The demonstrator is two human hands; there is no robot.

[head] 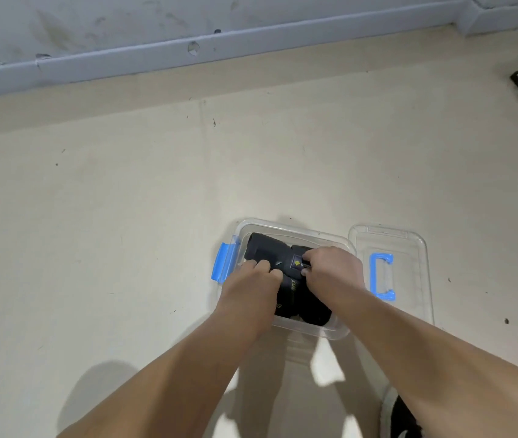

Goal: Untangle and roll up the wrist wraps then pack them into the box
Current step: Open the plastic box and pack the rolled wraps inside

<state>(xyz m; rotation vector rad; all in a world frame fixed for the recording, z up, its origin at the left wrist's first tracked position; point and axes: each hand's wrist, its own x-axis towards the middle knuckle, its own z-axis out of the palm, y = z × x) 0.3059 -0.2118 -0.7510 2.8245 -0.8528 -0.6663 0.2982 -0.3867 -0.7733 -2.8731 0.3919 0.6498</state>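
Lying inside the clear box, the black rolled wraps stretch from its far-left corner toward the near-right side, directly under both hands. The left hand curls its fingers on the middle roll and the right hand pinches it at the label. The lid lies off, just beside the box on the right, so it seems the right hand is nearer to it.

box: on the floor, before the wall;
wrist wraps: in the box;
lid: just right of the box;
left hand, right hand: on the wrist wraps
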